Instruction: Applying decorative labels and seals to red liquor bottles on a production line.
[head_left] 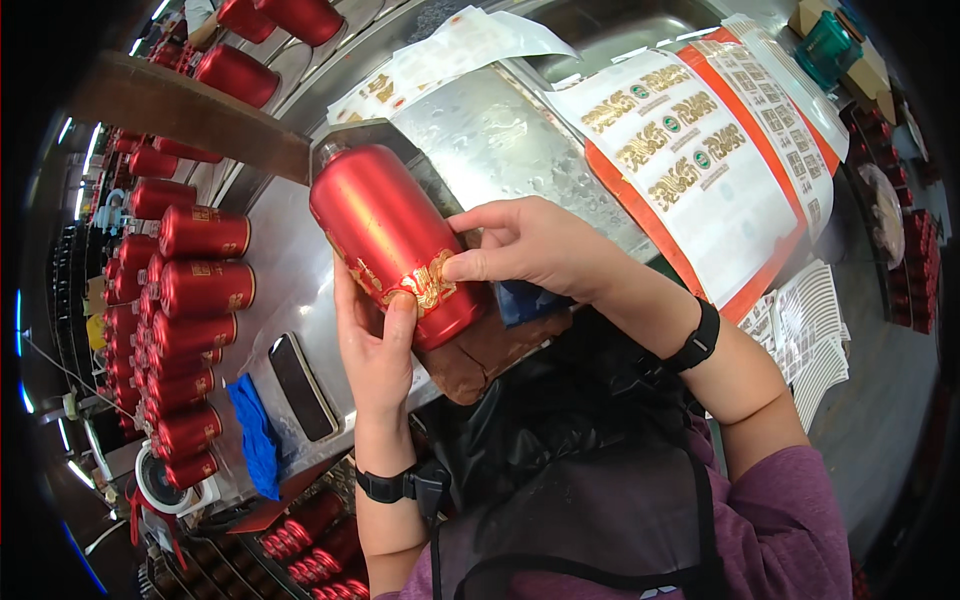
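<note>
A shiny red bottle (385,215) lies tilted in front of me, its neck toward the upper left and its base toward me. Round its lower part runs an ornate gold decal (428,288). My left hand (378,345) grips the bottle near the base, thumb on the decal's lower edge and fingers hidden behind. At the decal's right end, the thumb of my right hand (515,245) presses on the gold, with the other fingers bent beside the bottle. Under the base sits a worn brown block (490,355), with a dark blue piece (530,303) beside it.
Several red bottles (205,285) stand in rows at the left. A phone (303,387) and a blue cloth (254,435) lie on the metal table. White decal sheets (745,240) rest over an orange-red board (745,300) at right. A brown beam (190,115) crosses at upper left.
</note>
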